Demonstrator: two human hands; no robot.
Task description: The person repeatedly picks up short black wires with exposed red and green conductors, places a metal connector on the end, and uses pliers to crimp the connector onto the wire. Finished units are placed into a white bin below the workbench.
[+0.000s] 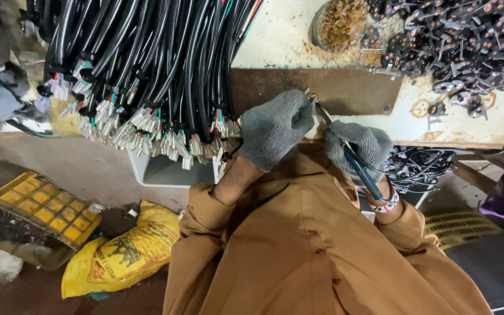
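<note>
Workbench: cream, stained, rust-brown plate at edge. Yellow printed sack lies on floor, lower left. Wire end pinched by gloved left hand; blue-handled pliers gripped by right hand. Black cable bundle alongside.

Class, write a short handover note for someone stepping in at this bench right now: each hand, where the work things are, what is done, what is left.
Left hand: gloved, pinching a small wire end at the metal plate.
Right hand: gloved, gripping a blue-handled tool, tip at that wire end.
Black cable bundle with connectors lies left; dark small parts pile top right.
Done or left: the count cannot be told from this view.
</note>
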